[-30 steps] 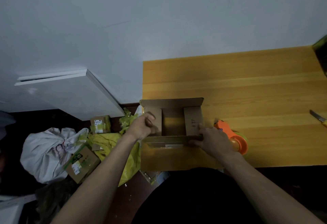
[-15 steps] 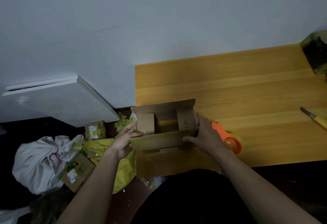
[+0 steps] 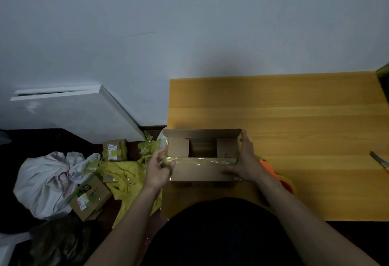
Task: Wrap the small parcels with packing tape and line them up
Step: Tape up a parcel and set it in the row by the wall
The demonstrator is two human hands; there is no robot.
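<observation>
Dim light falls on a yellow wooden surface (image 3: 294,118) pushed against a pale wall, and at its near left corner sits the open cardboard box (image 3: 203,158), flaps up, with a strip of glossy tape along the top of its near wall. Both end flaps are folded inward; whether anything lies in the bottom cannot be told. The right hand (image 3: 245,165) cups the box's right end, fingers straight up along the side and thumb laid flat across the front, so its grip is open and pressing rather than closing round anything. The left hand (image 3: 159,168) is at the box's left front corner with fingers spread and relaxed, holding nothing; it seems to touch the taped edge, but blur makes that uncertain. Just behind the right wrist lies the orange tape dispenser (image 3: 282,178), mostly hidden. A knife (image 3: 379,160) rests well apart at the right edge. On the floor to the left are a small taped parcel (image 3: 115,149), a larger carton (image 3: 89,197), yellow wrapping (image 3: 130,175) and a white bag (image 3: 48,181). The box sits close to the surface's left edge, so an uneven push from the right could slide it off; loose tape may also crease or stick to the fingers.
</observation>
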